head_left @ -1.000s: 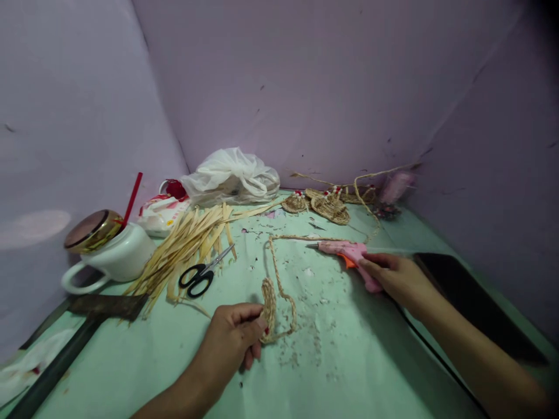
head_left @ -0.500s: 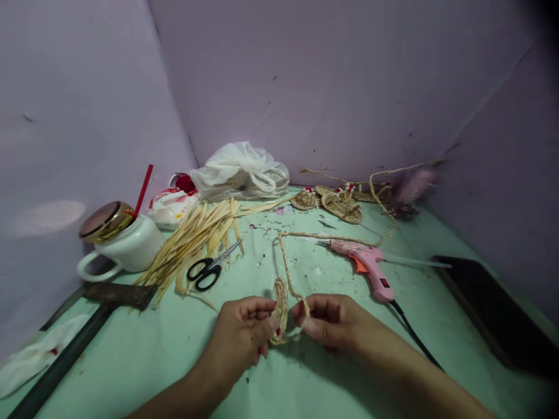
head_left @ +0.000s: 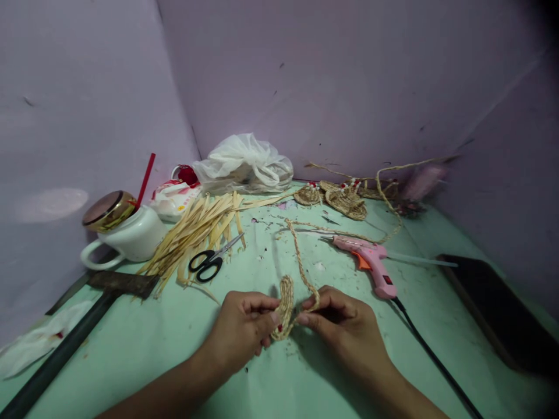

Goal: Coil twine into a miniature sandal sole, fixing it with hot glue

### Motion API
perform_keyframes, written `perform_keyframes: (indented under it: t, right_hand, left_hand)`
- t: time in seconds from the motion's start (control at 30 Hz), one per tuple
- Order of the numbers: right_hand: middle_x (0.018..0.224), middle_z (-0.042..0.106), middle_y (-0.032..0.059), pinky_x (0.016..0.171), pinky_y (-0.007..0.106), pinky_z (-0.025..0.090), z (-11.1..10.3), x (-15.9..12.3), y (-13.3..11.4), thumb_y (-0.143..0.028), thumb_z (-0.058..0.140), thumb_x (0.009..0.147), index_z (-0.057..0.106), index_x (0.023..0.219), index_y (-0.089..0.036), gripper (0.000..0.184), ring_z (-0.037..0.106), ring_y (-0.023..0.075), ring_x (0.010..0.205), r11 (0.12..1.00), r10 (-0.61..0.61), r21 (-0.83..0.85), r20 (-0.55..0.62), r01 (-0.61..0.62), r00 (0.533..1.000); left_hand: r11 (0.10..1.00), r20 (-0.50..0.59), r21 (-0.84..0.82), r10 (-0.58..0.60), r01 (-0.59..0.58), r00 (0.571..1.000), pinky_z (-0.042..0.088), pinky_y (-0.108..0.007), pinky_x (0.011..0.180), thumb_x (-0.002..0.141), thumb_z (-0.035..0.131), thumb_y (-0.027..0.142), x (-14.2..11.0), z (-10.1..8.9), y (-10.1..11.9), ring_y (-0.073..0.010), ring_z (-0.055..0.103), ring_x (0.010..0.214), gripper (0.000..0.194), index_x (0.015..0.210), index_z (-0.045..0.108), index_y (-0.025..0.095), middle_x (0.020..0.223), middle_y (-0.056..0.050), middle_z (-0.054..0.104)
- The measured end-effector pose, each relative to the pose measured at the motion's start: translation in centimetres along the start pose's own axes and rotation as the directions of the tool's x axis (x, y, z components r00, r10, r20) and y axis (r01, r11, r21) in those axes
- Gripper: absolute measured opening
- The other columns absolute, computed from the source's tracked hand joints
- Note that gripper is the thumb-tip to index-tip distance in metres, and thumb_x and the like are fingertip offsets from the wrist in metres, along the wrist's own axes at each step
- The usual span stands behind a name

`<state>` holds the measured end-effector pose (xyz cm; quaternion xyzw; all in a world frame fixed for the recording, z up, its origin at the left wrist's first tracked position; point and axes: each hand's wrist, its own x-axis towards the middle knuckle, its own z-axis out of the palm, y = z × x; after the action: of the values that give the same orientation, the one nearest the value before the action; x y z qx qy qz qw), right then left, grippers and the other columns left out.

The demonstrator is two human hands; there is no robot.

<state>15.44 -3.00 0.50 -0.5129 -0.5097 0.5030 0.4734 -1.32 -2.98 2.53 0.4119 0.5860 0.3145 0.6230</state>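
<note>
Between thumb and fingers, my left hand (head_left: pixel 247 323) pinches a small coiled piece of braided straw (head_left: pixel 286 297), held upright with a red spot near its lower end. From the bottom of that coil the loose straw braid (head_left: pixel 300 256) runs to my right hand (head_left: pixel 345 320), which is closed on it just right of the coil. Beyond my fingers the braid bends over the table, passes behind the hot glue gun (head_left: pixel 367 256) and rises toward the back right. The pink glue gun lies on its side with a clear glue stick in its rear.
Black-handled scissors (head_left: pixel 209 265) lie beside loose straw strips (head_left: pixel 201 224). At left are a hammer (head_left: pixel 117 285) and a white mug (head_left: pixel 140 235). Finished straw pieces with beads (head_left: pixel 345 201) and a plastic bag (head_left: pixel 248 166) sit by the wall. A dark phone-like slab (head_left: pixel 493 308) is at right.
My right hand has shifted slightly up and turned, drawing the braid closer along the coil's lower end. My left hand keeps its pinch. The whole view has shifted a little.
</note>
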Motion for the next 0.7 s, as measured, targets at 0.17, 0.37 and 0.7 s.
perform_keyframes:
  t: [0.17,0.37,0.7]
  right_hand:
    - [0.065,0.065,-0.0007,0.058,0.027,0.044,0.0,-0.1,0.4,-0.020,0.075,0.062,0.068,0.062,-0.020,0.007,0.057,0.0146,0.061,0.998,-0.032,-0.049,0.004,0.032,0.999]
    - [0.054,0.051,-0.0058,0.049,0.024,0.034,-0.2,0.4,0.1,-0.020,0.076,0.056,0.065,0.067,-0.019,0.016,0.042,0.0102,0.051,0.997,0.076,-0.032,0.016,-0.075,0.997]
    - [0.076,0.057,0.0027,0.062,0.029,0.042,-1.1,1.0,0.5,-0.020,0.058,0.074,0.059,0.064,-0.021,0.010,0.055,0.0177,0.072,0.979,-0.138,-0.159,-0.076,0.125,0.987]
  left_hand:
    - [0.999,-0.011,0.039,-0.003,0.004,1.000,0.031,-0.021,0.036,0.054,0.066,0.035,0.0,0.1,0.0,-0.0078,0.042,0.037,0.036,0.077,0.069,0.007,0.045,0.002,0.054]
    - [0.997,0.050,0.079,0.012,-0.016,0.999,0.030,-0.021,0.036,0.057,0.065,0.036,0.1,-0.1,0.0,-0.0077,0.041,0.038,0.034,0.076,0.072,0.009,0.048,0.000,0.056]
    - [0.949,0.103,0.294,0.090,-0.116,0.991,0.028,-0.023,0.048,0.066,0.057,0.027,-0.2,-0.1,-0.9,-0.0097,0.039,0.051,0.022,0.070,0.071,0.010,0.055,0.000,0.053]
